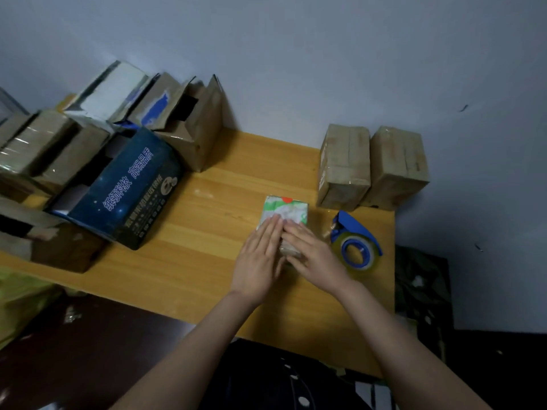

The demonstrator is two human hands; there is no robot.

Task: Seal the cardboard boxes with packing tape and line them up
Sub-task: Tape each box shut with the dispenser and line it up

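Both hands — left hand (pixel 260 255) and right hand (pixel 310 250) — lay flat, fingers extended, on the small box (pixel 285 210) at frame centre, gripping nothing.

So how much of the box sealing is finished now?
Done: two taped brown boxes stand side by side at the wall. In hand: left hand and right hand press flat on the small green-and-white box, tape dispenser beside it. Left: the open boxes piled on the left.
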